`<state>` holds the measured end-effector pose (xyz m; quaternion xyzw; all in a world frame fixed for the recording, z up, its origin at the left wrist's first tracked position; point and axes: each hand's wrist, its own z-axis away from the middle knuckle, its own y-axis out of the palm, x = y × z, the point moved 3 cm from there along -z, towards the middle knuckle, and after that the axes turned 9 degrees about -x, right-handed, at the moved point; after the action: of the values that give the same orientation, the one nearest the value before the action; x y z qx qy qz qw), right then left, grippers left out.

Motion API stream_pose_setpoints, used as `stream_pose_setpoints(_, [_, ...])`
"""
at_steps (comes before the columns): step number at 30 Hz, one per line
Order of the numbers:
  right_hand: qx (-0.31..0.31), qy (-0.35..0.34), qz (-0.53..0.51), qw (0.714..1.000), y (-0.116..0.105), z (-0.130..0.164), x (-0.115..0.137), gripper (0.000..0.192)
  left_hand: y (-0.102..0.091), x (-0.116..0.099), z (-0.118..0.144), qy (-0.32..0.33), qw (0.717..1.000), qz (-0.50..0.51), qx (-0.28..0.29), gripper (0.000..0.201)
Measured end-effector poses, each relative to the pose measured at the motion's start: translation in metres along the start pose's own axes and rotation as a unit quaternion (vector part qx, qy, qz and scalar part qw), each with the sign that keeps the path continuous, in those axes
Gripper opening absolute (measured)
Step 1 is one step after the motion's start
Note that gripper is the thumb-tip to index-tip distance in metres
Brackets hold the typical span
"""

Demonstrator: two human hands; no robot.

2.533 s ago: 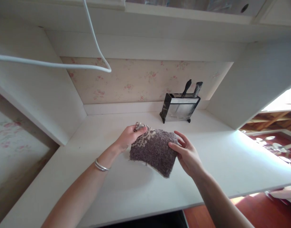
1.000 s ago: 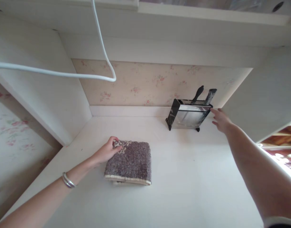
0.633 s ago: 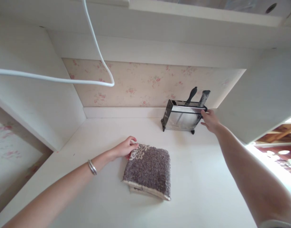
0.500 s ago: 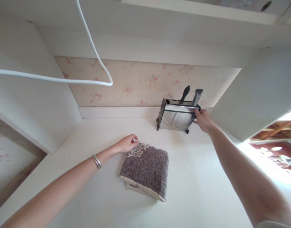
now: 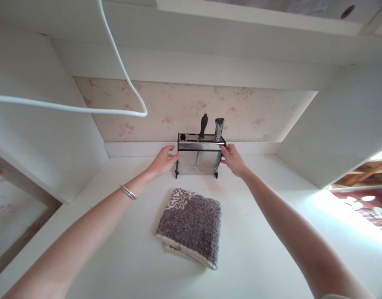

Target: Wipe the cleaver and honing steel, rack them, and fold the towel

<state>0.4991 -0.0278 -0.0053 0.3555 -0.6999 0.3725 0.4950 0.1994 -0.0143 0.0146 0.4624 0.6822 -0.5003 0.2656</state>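
A shiny metal knife holder (image 5: 199,160) with two dark knife handles (image 5: 204,126) sticking up stands at the back of the white counter (image 5: 272,232), against the wall. My left hand (image 5: 164,160) touches its left end and my right hand (image 5: 233,159) grips its right end. A folded grey-brown fluffy towel (image 5: 189,224) with a pale patterned border lies flat on the counter in front of the holder, nearer to me, with no hand on it.
A white cable (image 5: 85,109) loops across the upper left. White cabinet sides (image 5: 334,124) close in the counter on the left and right. Floral wallpaper (image 5: 184,110) covers the back wall. Red floor (image 5: 362,199) shows at the right.
The knife holder has slid left from the right back corner to the middle of the back wall, held by my right hand. My left hand left the towel and reached the holder.
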Motion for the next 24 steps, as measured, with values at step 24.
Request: stream_pose_setpoints(24, [0.095, -0.131, 0.085, 0.983, 0.210, 0.070, 0.067, 0.044, -0.129, -0.046, -0.077, -0.028, 0.980, -0.177, -0.087, 0.029])
